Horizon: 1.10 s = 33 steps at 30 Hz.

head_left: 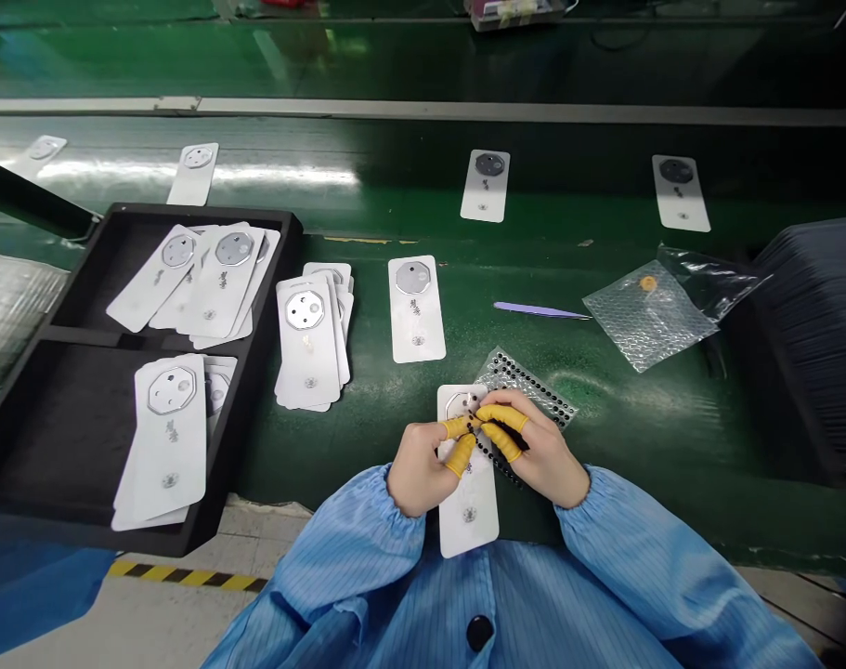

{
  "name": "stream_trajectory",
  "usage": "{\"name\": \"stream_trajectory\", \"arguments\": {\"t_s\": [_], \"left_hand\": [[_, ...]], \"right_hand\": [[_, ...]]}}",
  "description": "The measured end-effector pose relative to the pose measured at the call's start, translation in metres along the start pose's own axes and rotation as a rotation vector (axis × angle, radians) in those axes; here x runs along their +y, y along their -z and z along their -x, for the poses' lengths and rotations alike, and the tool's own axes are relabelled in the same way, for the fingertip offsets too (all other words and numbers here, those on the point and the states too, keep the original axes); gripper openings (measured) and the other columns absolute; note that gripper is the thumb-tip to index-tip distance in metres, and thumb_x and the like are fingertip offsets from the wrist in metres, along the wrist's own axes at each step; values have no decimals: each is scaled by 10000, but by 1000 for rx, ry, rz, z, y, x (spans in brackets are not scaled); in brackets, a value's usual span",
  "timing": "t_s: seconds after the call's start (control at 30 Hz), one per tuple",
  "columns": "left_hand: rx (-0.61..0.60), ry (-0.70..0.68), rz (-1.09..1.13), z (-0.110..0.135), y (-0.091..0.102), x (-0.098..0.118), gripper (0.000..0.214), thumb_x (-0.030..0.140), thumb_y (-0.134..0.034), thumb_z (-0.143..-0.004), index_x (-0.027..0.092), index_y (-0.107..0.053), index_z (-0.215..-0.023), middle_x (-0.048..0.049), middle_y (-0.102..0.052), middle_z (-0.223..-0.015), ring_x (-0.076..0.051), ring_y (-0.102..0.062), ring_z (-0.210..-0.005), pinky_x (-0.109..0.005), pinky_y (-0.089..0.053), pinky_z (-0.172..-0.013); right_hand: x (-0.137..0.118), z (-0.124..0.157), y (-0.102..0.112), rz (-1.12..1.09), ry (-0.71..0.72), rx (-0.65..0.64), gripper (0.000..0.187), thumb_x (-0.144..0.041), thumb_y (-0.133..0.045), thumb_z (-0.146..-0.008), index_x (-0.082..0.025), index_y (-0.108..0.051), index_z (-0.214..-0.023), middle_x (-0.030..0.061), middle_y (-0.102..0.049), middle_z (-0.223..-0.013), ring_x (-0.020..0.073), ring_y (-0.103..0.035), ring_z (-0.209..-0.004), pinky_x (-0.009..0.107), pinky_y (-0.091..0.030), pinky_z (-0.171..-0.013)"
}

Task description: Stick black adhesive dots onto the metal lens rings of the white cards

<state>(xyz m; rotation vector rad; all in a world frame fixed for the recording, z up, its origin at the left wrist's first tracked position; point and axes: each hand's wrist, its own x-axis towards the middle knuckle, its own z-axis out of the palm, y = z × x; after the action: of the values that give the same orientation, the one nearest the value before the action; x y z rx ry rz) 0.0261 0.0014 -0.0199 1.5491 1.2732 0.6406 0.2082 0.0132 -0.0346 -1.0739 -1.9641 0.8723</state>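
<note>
My left hand (423,469), in yellow finger cots, pinches one end of a narrow strip of black dots (498,460). My right hand (546,457), also in yellow cots, is closed on the same strip, its fingertips meeting the left ones. Both hands are over the upper part of a white phone back cover (468,520) with an octagonal camera ring, partly hidden by the fingers. The strip slants down to the right, past the cover's edge. Behind my right hand, a clear sheet with rows of black dots (534,386) lies on the green bench.
Purple tweezers (540,309) and a bubble-wrap bag (649,311) lie beyond my hands. One cover (417,325) and a stack of covers (309,358) are to the left, beside a black tray (46,418) holding more. Several covers lie along the back; dark stacked sheets (819,334) stand right.
</note>
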Motion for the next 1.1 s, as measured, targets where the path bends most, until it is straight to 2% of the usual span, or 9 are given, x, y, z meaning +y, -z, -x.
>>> {"name": "stream_trajectory", "arguments": {"t_s": [0.13, 0.33, 0.43, 0.57, 0.67, 0.73, 0.83, 0.97, 1.1], "left_hand": [[19, -43, -42, 1, 2, -1, 158, 191, -608, -770, 156, -751, -825, -73, -706, -656, -223, -684, -632, -321, -556, -713], [-22, -136, -40, 1, 5, -2, 189, 235, -628, -779, 192, -762, -906, -68, -710, -636, -226, -696, -646, -293, -558, -671], [-47, -131, -10, -2, 6, 0, 196, 244, -634, -781, 181, -760, -917, -70, -717, -650, -227, -700, -655, -290, -560, -664], [-54, -28, 56, -1, 14, -2, 250, 247, -628, -793, 149, -721, -1003, -94, -751, -847, -249, -709, -793, -315, -565, -734], [62, 28, 136, 12, 33, -4, 420, 227, -617, -812, 146, -582, -1222, -120, -711, -1070, -258, -683, -940, -344, -547, -828], [179, 69, 191, 25, 46, -3, 620, 231, -622, -820, 174, -381, -1388, -110, -713, -1010, -242, -689, -875, -336, -559, -771], [266, 140, 224, 39, 53, 8, 766, 275, -624, -834, 202, -180, -1453, -69, -703, -827, -224, -682, -711, -299, -549, -604], [178, 115, 208, 33, 38, 32, 509, 284, -598, -851, 217, -388, -1310, -65, -699, -895, -214, -685, -748, -301, -545, -678], [76, 78, 159, 24, 22, 53, 323, 228, -609, -826, 204, -523, -1137, -38, -711, -887, -194, -682, -719, -280, -531, -650]], "right_hand": [[2, -1, 6, -18, 44, 11, 235, -146, -506, -891, -215, -570, -1106, 90, -611, -1046, 180, -617, -970, 336, -542, -837], [6, -4, 18, -81, 72, -102, 199, -141, -520, -885, -205, -591, -1060, 89, -613, -1019, 169, -618, -947, 331, -544, -810], [6, -5, 16, -132, 27, -111, 174, -129, -500, -893, -205, -594, -1018, 83, -609, -998, 156, -612, -921, 322, -542, -798], [8, -3, 9, -192, -128, 59, 73, -160, -572, -863, -207, -624, -882, 55, -599, -947, 152, -604, -878, 316, -533, -774], [10, 0, 7, -163, -147, 176, 106, -138, -626, -820, -226, -651, -874, 44, -579, -956, 158, -592, -868, 324, -518, -752], [5, -1, 9, -138, -115, 234, 167, -105, -636, -802, -241, -661, -896, 41, -577, -954, 163, -587, -859, 324, -511, -725], [-16, -6, 14, -62, -41, 353, 253, -65, -659, -763, -261, -672, -922, 38, -589, -954, 176, -590, -846, 322, -509, -676], [-53, -10, 12, 152, 94, 426, 369, -41, -678, -736, -284, -654, -1012, 30, -633, -900, 191, -616, -834, 345, -547, -706], [-65, -7, 6, 177, 136, 354, 372, -78, -662, -779, -256, -615, -1102, 33, -661, -927, 208, -636, -909, 380, -571, -815]]}}
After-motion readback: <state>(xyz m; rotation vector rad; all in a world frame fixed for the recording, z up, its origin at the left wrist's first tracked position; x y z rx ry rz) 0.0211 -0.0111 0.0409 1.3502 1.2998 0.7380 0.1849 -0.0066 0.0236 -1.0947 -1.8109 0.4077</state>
